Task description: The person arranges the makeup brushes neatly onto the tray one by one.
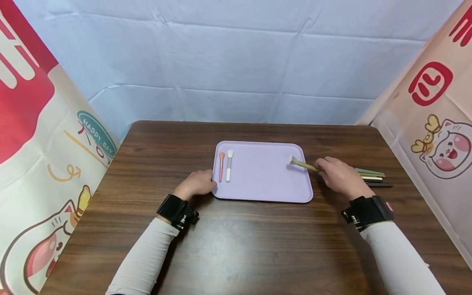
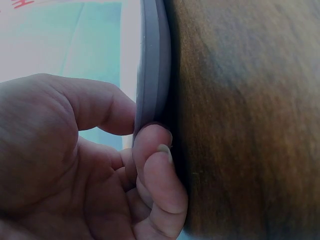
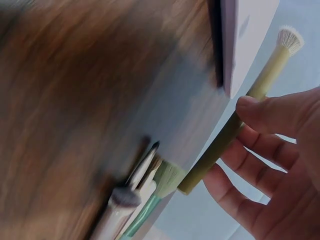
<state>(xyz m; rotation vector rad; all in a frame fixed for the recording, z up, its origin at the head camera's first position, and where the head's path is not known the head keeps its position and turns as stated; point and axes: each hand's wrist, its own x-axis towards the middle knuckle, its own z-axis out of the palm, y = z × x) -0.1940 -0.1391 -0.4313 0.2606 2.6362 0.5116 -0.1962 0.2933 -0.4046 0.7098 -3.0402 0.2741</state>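
Note:
A lilac tray (image 1: 263, 180) lies in the middle of the brown table. My left hand (image 1: 198, 183) holds its near-left edge; in the left wrist view the thumb and a curled finger (image 2: 152, 165) pinch the tray rim (image 2: 152, 65). My right hand (image 1: 337, 174) holds an olive-handled brush (image 1: 304, 164) by its handle, bristles over the tray's right edge. The right wrist view shows the brush (image 3: 260, 87) between my fingers (image 3: 265, 112). An orange brush (image 1: 221, 165) and a white brush (image 1: 229, 164) lie on the tray's left side.
Several more brushes (image 1: 370, 176) lie on the table right of the tray, also seen as a bundle of brushes (image 3: 137, 192) in the right wrist view. Printed panels stand at both table sides, a pale cloth backdrop behind.

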